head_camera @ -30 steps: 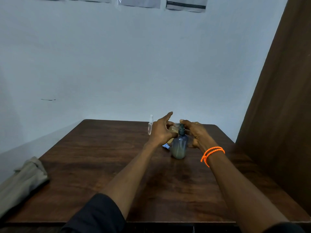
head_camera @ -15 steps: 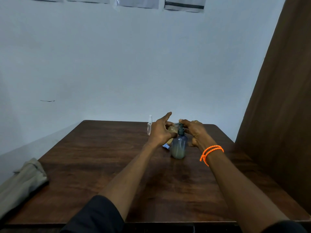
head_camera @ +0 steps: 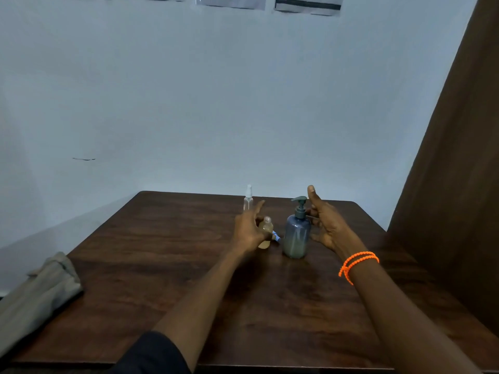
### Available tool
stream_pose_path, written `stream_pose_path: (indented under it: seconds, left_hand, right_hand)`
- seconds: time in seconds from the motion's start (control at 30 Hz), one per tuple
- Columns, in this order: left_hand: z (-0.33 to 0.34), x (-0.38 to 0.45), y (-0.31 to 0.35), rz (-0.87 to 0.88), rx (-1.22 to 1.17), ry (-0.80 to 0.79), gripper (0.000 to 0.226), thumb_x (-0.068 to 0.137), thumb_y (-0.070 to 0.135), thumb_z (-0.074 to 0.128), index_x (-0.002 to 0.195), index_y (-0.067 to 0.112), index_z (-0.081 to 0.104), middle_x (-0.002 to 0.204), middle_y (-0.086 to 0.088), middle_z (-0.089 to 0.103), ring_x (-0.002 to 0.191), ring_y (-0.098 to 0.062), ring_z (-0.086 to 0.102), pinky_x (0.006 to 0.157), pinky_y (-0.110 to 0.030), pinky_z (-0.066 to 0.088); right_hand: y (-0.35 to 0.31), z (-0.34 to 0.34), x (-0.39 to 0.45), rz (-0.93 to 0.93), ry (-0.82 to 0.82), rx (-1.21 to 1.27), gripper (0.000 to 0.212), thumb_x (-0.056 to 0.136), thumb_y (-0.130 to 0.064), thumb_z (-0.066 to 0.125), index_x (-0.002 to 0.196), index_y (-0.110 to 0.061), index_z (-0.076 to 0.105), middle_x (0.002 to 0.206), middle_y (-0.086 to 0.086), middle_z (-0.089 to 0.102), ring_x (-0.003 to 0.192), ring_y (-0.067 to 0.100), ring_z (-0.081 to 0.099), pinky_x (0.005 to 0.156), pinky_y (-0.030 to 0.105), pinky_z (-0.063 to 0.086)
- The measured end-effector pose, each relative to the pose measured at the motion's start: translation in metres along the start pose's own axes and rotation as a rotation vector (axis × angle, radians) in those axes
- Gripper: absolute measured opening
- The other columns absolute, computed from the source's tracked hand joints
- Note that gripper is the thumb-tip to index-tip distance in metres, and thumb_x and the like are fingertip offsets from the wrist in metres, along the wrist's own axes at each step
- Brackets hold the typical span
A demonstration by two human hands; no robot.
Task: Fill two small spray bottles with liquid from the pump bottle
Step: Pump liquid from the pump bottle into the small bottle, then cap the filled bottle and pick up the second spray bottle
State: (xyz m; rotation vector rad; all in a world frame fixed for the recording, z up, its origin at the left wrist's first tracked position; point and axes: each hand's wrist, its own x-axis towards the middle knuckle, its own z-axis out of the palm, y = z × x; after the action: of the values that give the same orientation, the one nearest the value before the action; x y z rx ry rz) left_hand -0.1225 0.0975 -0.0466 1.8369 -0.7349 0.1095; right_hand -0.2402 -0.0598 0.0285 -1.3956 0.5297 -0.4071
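Note:
A grey-blue pump bottle [head_camera: 296, 236] with a dark pump head stands upright on the wooden table [head_camera: 167, 265]. My left hand [head_camera: 247, 230] holds a small uncapped bottle [head_camera: 266, 228] of yellowish liquid, just left of the pump bottle and low over the table. A small blue cap or sprayer piece [head_camera: 276, 236] lies between the two bottles. A second small clear spray bottle [head_camera: 248, 198] with a white top stands farther back. My right hand [head_camera: 325, 221] hovers to the right of the pump bottle, fingers straight and thumb up, not touching it.
A folded grey-green cloth [head_camera: 37, 295] lies at the table's left edge. A brown curtain or panel [head_camera: 456, 171] rises on the right. A pale wall stands behind the table, with papers taped high up.
My right hand has come off the pump head and moved right, opening. My left hand has drawn the small bottle down and left, away from the pump spout.

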Motion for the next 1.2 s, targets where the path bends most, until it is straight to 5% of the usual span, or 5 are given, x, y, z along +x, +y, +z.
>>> stream_pose_path:
  seconds: [0.37,0.53,0.7,0.93,1.2]
  left_hand:
    - [-0.012,0.003,-0.023,-0.025,-0.009,-0.078,0.104,0.054,0.036,0.100,0.147,0.033,0.054,0.123,0.015,0.067,0.112,0.003,0.063,0.094,-0.019,0.053]
    - [-0.036,0.042,-0.040,-0.130,-0.108,0.209,0.019,0.094,0.046,0.070,0.112,0.041,0.070,0.104,0.027,0.072,0.113,-0.006,0.067,0.090,-0.013,0.049]
    - [-0.024,0.095,-0.086,-0.247,0.141,0.009,0.100,0.075,0.054,0.086,0.155,0.012,0.043,0.156,-0.011,0.048,0.143,-0.030,0.047,0.115,-0.047,0.043]
    - [-0.010,0.112,-0.107,-0.129,0.021,-0.015,0.032,0.073,0.058,0.078,0.087,0.030,0.078,0.080,0.007,0.077,0.079,-0.011,0.074,0.078,-0.038,0.058]
    - [-0.053,0.040,-0.022,0.141,-0.039,0.090,0.028,0.076,0.036,0.088,0.071,0.014,0.072,0.067,-0.004,0.071,0.066,-0.023,0.068,0.062,-0.034,0.052]
  right_hand:
    - [-0.005,-0.015,0.008,-0.073,0.041,0.105,0.062,0.075,-0.083,0.060,0.090,-0.023,0.055,0.108,0.004,0.073,0.110,0.024,0.068,0.108,0.057,0.043]
    - [-0.010,-0.043,-0.011,-0.128,0.116,0.182,0.059,0.071,-0.084,0.059,0.082,-0.027,0.054,0.100,-0.002,0.075,0.109,0.020,0.068,0.113,0.061,0.038]
    - [-0.012,-0.061,-0.047,-0.256,0.163,0.206,0.082,0.041,-0.097,0.077,0.081,-0.028,0.058,0.096,-0.001,0.079,0.108,0.021,0.072,0.101,0.055,0.046]
    - [-0.017,-0.032,-0.081,-0.750,0.481,-0.179,0.067,0.078,-0.074,0.073,0.086,-0.009,0.061,0.082,0.013,0.067,0.071,0.008,0.060,0.065,0.024,0.052]
    - [-0.047,0.096,-0.022,-0.676,0.044,-0.878,0.042,0.088,-0.050,0.082,0.105,-0.017,0.062,0.093,-0.004,0.067,0.088,0.013,0.062,0.074,0.030,0.047]
